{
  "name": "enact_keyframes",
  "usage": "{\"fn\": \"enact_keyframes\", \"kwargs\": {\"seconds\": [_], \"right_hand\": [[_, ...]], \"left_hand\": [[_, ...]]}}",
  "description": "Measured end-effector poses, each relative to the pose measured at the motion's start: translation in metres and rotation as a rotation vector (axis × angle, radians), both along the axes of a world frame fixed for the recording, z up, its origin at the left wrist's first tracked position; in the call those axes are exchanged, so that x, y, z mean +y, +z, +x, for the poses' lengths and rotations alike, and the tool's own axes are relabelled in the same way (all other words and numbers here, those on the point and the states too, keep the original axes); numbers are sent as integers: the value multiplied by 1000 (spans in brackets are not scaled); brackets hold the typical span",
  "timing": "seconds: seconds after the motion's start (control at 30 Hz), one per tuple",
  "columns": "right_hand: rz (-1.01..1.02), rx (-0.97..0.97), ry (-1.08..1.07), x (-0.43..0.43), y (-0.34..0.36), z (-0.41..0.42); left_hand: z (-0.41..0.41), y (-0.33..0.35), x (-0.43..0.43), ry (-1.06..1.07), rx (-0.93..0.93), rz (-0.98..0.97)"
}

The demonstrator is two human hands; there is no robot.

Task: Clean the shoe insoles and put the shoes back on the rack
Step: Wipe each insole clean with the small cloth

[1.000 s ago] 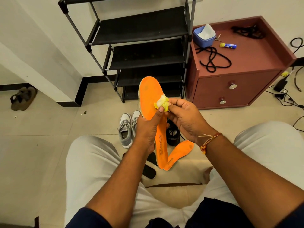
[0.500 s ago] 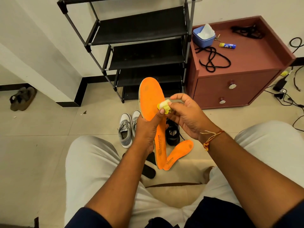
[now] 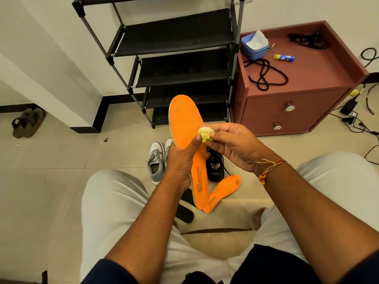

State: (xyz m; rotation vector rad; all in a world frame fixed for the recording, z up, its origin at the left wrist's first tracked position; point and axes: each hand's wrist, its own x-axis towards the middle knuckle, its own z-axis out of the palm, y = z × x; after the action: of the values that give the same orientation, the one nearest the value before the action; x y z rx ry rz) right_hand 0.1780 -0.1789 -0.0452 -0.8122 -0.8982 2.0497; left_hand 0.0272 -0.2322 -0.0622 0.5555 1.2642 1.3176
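Observation:
My left hand (image 3: 181,160) grips an orange insole (image 3: 184,121) upright by its middle, thumb across the front. My right hand (image 3: 231,146) pinches a small yellow wad of cloth (image 3: 205,133) against the insole's right edge. A second orange insole (image 3: 223,191) lies on the floor below. A pair of grey sneakers (image 3: 156,160) stands on the floor to the left of my hands. A black shoe (image 3: 214,167) sits behind the held insole, partly hidden. The black shoe rack (image 3: 174,39) stands ahead with bare shelves.
A maroon cabinet (image 3: 297,78) right of the rack carries a blue tub of tissues (image 3: 254,46), black laces and a glue stick. Cables and a charger (image 3: 348,107) lie on the floor at the right. Brown sandals (image 3: 27,121) sit far left. A black insole (image 3: 184,210) lies near my knee.
My right hand with the yellow wad has slid a little down and right along the insole's edge. The left hand keeps the insole in the same place.

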Motion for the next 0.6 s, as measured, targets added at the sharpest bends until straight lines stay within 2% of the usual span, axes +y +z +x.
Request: {"fn": "enact_keyframes", "kwargs": {"seconds": [0.27,0.6], "right_hand": [[67,15,-18,0,-4,-1],[154,-80,-66,-4,-5,-7]], "left_hand": [[3,0,0,5,-19,-9],[7,-1,-2,-21,4,20]]}}
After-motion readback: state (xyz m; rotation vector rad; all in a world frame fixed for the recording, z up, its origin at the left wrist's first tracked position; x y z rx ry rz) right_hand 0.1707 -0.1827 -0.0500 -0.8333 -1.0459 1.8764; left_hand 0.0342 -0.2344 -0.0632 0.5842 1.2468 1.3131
